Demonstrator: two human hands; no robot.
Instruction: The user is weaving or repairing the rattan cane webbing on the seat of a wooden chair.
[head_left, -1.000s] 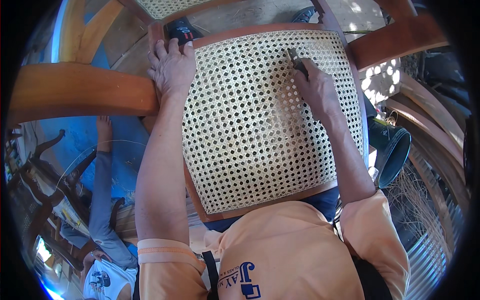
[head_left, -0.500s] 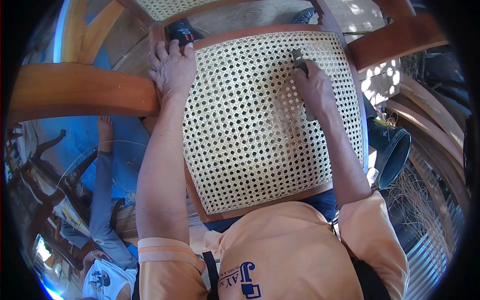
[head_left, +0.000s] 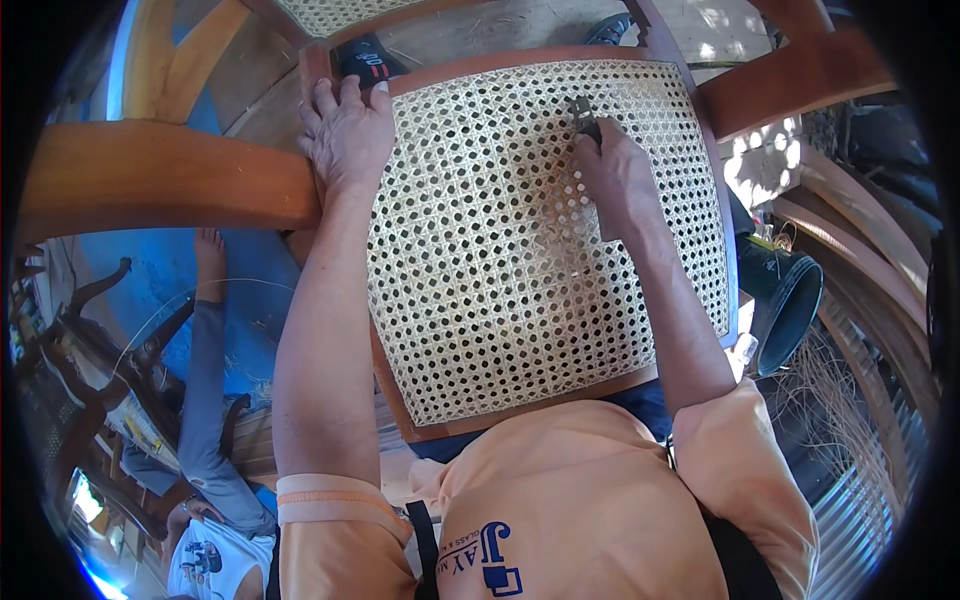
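The right hand's point(head_left: 620, 178) fingers are clamped round a dark tool point(head_left: 584, 116) at about one o'clock on the cane panel point(head_left: 490, 260). The left hand's point(head_left: 350, 138) fingers rest slightly apart on the wood frame point(head_left: 450, 78) at ten. Beyond lie an open dark container point(head_left: 792, 315) between three and four, a blue surface point(head_left: 258, 320) between eight and nine, and a co-worker's white shirt point(head_left: 225, 560) between seven and eight.

Left fingers point(head_left: 349, 94) lie splayed while right fingers point(head_left: 609, 136) curl
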